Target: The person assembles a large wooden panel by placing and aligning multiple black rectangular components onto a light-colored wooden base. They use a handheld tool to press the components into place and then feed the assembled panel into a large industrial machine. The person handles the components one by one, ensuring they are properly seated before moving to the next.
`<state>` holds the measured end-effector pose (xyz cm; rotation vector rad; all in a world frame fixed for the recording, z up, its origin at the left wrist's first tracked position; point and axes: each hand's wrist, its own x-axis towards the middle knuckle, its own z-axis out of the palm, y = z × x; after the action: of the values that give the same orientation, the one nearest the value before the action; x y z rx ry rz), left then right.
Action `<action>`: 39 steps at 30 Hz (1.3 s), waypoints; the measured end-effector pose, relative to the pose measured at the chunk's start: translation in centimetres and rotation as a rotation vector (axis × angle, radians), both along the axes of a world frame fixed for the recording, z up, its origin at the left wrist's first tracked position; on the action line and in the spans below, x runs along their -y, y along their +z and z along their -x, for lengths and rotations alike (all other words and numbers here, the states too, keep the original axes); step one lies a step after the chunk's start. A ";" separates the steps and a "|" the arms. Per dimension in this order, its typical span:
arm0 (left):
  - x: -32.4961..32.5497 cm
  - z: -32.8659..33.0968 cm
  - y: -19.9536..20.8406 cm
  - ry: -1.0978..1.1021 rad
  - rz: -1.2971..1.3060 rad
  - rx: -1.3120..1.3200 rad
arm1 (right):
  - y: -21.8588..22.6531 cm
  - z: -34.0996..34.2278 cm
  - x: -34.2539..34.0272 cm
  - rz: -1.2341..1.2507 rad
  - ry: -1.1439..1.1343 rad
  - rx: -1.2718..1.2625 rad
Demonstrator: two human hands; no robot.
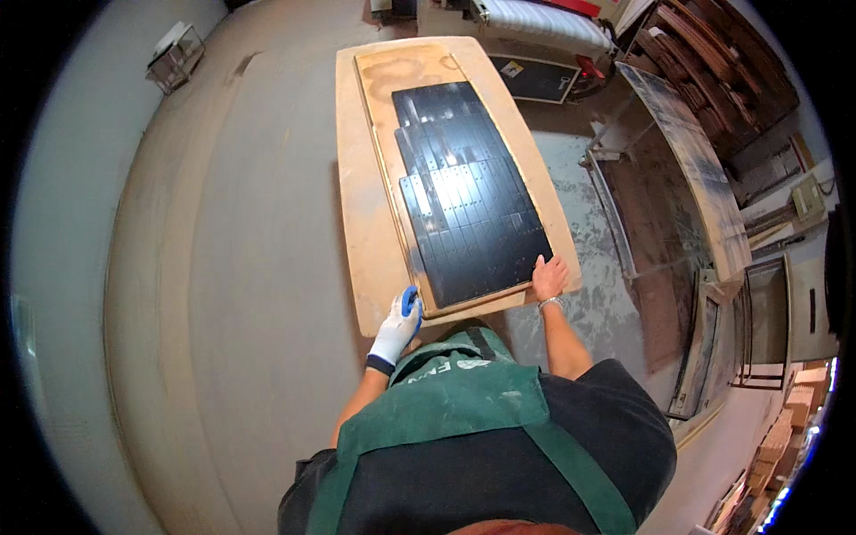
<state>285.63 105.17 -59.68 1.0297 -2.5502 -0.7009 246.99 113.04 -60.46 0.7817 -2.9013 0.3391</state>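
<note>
In front of me stands a wooden table [535, 169] with rounded ends and a thin raised frame on its top. Flat black strips [473, 192] with small holes lie side by side inside that frame, their left ends stepped. My left hand [397, 325], in a white glove with blue on the fingers, is curled at the near left corner of the frame; what it holds, if anything, is hidden. My bare right hand [549, 278] rests with fingers stretched over the near right corner, touching the black strips' edge and the wood. A bracelet circles its wrist.
A metal-framed stand with a long board [687, 160] is at the right. Stacked brown boards [713, 53] fill a rack at the far right. A wrapped white roll [544, 20] lies beyond the table, and a small cart [176, 58] stands by the left wall.
</note>
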 end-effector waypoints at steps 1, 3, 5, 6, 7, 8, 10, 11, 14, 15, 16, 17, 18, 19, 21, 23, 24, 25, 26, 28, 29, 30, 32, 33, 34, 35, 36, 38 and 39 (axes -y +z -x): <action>0.5 0.0 1.1 -0.034 -0.061 0.068 | 0.4 0.2 0.2 -0.011 -0.003 0.024; -0.3 -0.4 -0.6 -0.049 0.019 -0.031 | 0.8 -0.2 0.1 -0.044 -0.001 0.051; -0.1 -0.7 -2.6 -0.049 0.152 -0.042 | 1.3 -0.5 0.6 -0.024 0.015 0.032; 0.2 -0.1 -1.9 -0.059 0.172 -0.098 | 1.2 -0.3 0.4 -0.014 0.005 0.020; 0.3 0.8 -0.4 0.000 -0.014 -0.146 | 1.0 0.1 0.3 -0.010 -0.002 0.020; 0.1 1.1 0.6 0.063 -0.208 -0.189 | 0.9 0.2 0.1 -0.014 -0.002 0.025; 0.1 0.5 0.8 -0.003 -0.018 -0.155 | 1.0 0.1 0.1 -0.020 0.005 0.033; 0.0 0.2 0.5 -0.017 0.019 -0.127 | 1.1 0.0 0.2 -0.022 0.010 0.037; 0.0 0.3 0.0 0.027 -0.056 -0.125 | 1.4 -0.2 0.4 -0.001 0.011 0.044; 0.0 0.1 -0.6 0.027 -0.006 -0.121 | 1.6 -0.4 0.6 0.002 0.017 0.052; 0.1 0.3 -0.4 0.016 0.038 -0.118 | 1.4 -0.3 0.3 -0.001 0.011 0.059; -0.1 0.4 -0.1 0.042 -0.009 -0.145 | 1.3 -0.1 0.1 0.048 0.027 0.047; 0.2 0.5 0.1 0.016 0.001 -0.119 | 1.1 0.1 0.0 0.051 0.031 0.027; 0.1 0.4 0.3 -0.011 0.006 -0.089 | 1.0 0.1 -0.2 0.048 0.034 0.012; 0.1 0.4 0.6 -0.034 -0.009 -0.059 | 0.7 0.4 -0.3 0.032 0.030 0.011; -0.2 0.1 0.7 -0.016 -0.056 -0.055 | 0.8 0.3 -0.2 -0.006 0.027 0.046; -0.2 0.2 -0.1 0.012 -0.085 -0.106 | 0.9 0.1 -0.3 -0.005 0.028 0.036; -0.1 0.1 -1.5 0.051 -0.109 -0.156 | 0.9 -0.2 0.0 0.000 0.040 0.027; 0.0 0.3 -1.9 0.077 -0.135 -0.209 | 0.9 -0.1 0.0 0.004 0.039 0.015; -0.1 0.5 -2.1 0.073 -0.158 -0.201 | 0.9 0.1 -0.1 0.003 0.034 0.025; -0.1 0.5 -1.9 0.070 -0.171 -0.197 | 0.9 0.2 -0.2 0.001 0.032 0.030; 0.0 0.5 -1.8 0.022 -0.064 -0.165 | 0.9 0.2 -0.2 -0.004 0.031 0.033; 0.2 0.2 -1.6 -0.078 0.155 -0.095 | 1.0 0.2 -0.2 -0.009 0.027 0.044; 0.0 0.2 -1.5 -0.037 0.040 -0.088 | 0.9 0.1 -0.3 -0.010 0.033 0.038; -0.1 0.4 -1.4 0.004 -0.072 -0.082 | 0.9 0.1 -0.3 -0.008 0.038 0.031; -0.1 0.5 -1.2 0.046 -0.185 -0.075 | 0.9 0.1 -0.3 -0.006 0.043 0.024; 0.0 0.4 -1.1 0.006 -0.076 -0.056 | 0.9 0.2 -0.3 0.006 0.059 0.021; -0.1 0.1 -0.9 -0.078 0.130 -0.011 | 0.8 0.4 -0.5 0.018 0.086 0.020; 0.1 0.1 -0.8 -0.065 0.129 -0.018 | 0.8 0.5 -0.3 0.028 0.091 0.008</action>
<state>285.49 105.12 -60.46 0.8981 -2.5858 -0.5513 246.47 113.32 -59.65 0.9114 -2.8673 0.3918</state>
